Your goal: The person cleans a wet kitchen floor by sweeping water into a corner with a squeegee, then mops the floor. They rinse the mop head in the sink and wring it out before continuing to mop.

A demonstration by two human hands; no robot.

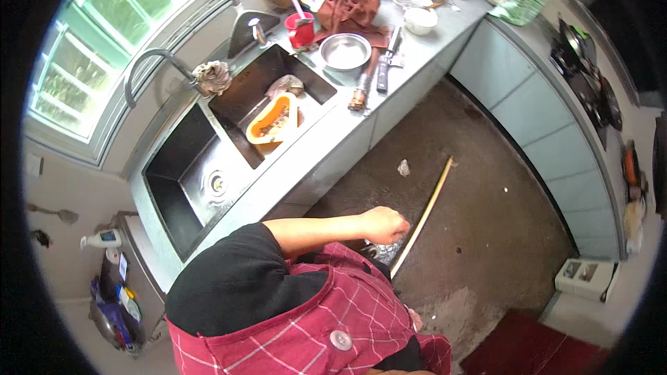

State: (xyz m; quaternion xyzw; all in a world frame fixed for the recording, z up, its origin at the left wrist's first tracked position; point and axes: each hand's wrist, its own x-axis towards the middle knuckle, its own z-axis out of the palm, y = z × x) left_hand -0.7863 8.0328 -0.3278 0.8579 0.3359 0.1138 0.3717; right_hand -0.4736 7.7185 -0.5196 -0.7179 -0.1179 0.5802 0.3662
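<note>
My left hand (385, 225) is out over the floor at lower centre, fingers curled; I cannot make out what, if anything, is inside them. Just right of it, a long pale pole (431, 201) runs diagonally. Below the hand is a shiny crumpled item (381, 253), partly hidden by my arm and red checked apron. A small patch of my right hand (415, 319) shows at the apron's edge, its fingers hidden.
A double sink (163, 187) with an orange basin (260, 128) is at left. The counter (445, 28) carries bowls, a steel dish (345, 51), brown cloth and a knife. Cabinets (535, 139) line the right. A red mat (507, 347) lies lower right; a small scrap (404, 167) is on the floor.
</note>
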